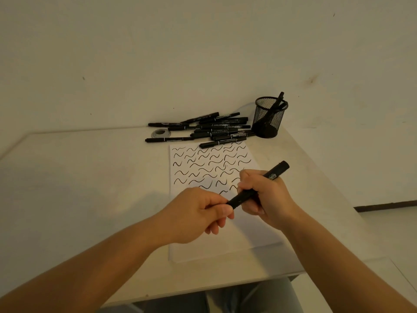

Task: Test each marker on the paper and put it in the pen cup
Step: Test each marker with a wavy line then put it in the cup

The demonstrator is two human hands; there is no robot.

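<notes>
Both hands on one marker [259, 188], held above the paper [225, 233].

Right hand [266, 197] wraps the barrel mid-length; left hand [198, 213] pinches the near cap end. We judge it light, stiff, smooth plastic, best gripped at the barrel while the cap is worked. Forearms converge over the sheet's lower half; pen cup [268, 118] stands well beyond.

A small grey roll of tape [160, 133] lies flat on the pale off-white tabletop [79, 188], near the plain cream wall [180, 53] that bears a few dark specks.
</notes>
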